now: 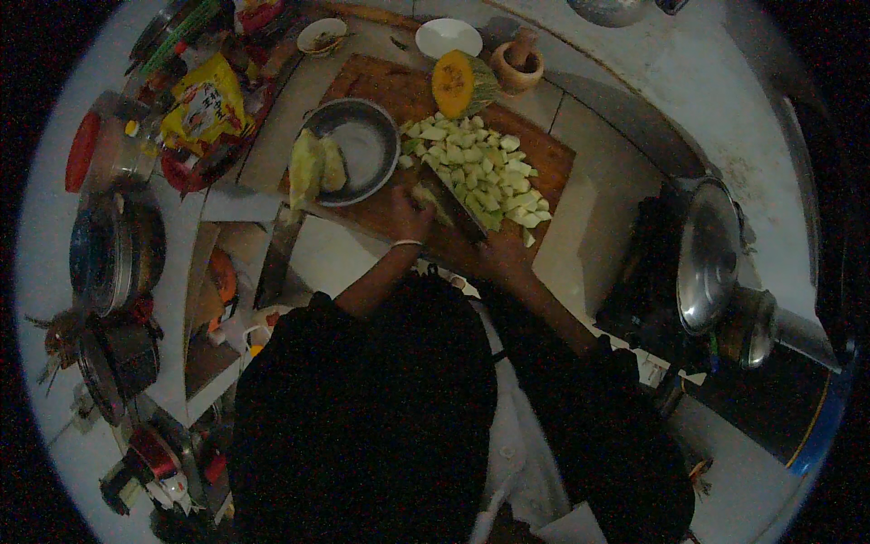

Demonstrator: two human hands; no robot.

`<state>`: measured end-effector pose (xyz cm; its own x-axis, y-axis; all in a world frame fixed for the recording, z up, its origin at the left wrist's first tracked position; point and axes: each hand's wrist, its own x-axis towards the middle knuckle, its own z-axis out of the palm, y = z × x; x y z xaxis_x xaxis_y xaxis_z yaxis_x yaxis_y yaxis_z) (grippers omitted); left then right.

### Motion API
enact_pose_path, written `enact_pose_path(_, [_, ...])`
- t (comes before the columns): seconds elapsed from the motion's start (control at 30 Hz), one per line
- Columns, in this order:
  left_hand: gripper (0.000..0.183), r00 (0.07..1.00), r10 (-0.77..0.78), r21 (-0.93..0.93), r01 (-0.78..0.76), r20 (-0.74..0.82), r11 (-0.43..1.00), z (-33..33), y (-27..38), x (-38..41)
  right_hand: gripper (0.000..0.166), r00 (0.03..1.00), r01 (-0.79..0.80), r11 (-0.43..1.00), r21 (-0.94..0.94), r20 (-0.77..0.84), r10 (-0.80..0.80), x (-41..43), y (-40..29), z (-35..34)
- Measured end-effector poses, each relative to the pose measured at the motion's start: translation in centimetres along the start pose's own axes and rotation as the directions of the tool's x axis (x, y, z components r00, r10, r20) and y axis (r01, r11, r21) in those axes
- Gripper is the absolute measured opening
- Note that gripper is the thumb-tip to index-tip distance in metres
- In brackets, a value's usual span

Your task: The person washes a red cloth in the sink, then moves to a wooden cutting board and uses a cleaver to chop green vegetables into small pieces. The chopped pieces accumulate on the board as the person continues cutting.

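My right hand (503, 255) grips the handle end of a wide-bladed knife (455, 200), whose blade lies slanted over the wooden cutting board (557, 156). Just left of the blade, my left hand (412, 214) holds a pale green vegetable piece (435, 202) against the board; its fingers are partly hidden in shadow. Beyond the blade spreads a heap of pale green, chopped vegetable chunks (486, 160). A metal bowl (363, 149) stands on the board's left part, with large peeled pale yellow-green pieces (309, 166) in it, one hanging over the rim.
A cut orange-fleshed pumpkin (454, 83), a white bowl (448, 37), a small dish (322, 35) and a wooden mortar (516, 68) stand at the back. Yellow food packets (207, 105) and jars crowd the left. On the right are a metal wok or lid (710, 258) and a pot (754, 330).
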<state>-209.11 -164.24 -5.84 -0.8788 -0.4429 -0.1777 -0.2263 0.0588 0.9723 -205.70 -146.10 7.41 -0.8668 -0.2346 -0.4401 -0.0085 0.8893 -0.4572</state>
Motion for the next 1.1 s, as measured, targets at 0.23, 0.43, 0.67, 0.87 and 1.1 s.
enact_pose_path(0.23, [0.044, 0.995, 0.067, 0.373, -0.092, 0.079, 0.923, -0.9, 6.1, -1.5, 0.026, 0.999, -0.009, 0.999, -0.036, 0.047, 0.011, 0.5, 1.1, 1.6])
enact_pose_path(0.43, [0.045, 0.985, 0.158, 0.388, -0.174, 0.074, 0.905, -1.9, 3.8, -1.5, 0.032, 0.982, 0.076, 0.997, 0.015, -0.175, -0.072, -1.7, 1.0, 1.2])
enact_pose_path(0.67, [0.048, 0.988, 0.056, 0.263, -0.092, 0.142, 0.96, -3.9, 7.6, -2.9, 0.042, 0.918, 0.259, 0.965, 0.036, -0.32, -0.235, -3.6, 1.2, -0.4])
enact_pose_path(0.87, [0.046, 0.991, 0.102, 0.261, -0.121, 0.085, 0.958, -4.8, 7.5, -3.7, 0.026, 0.994, 0.098, 0.989, 0.115, -0.049, -0.093, -3.7, 1.8, 0.2])
enact_pose_path(1.1, [0.042, 0.998, -0.03, 0.179, 0.019, 0.057, 0.984, -4.6, 9.1, -4.0, 0.02, 0.955, 0.245, 0.97, 0.007, -0.174, -0.24, -3.2, 0.5, 0.6])
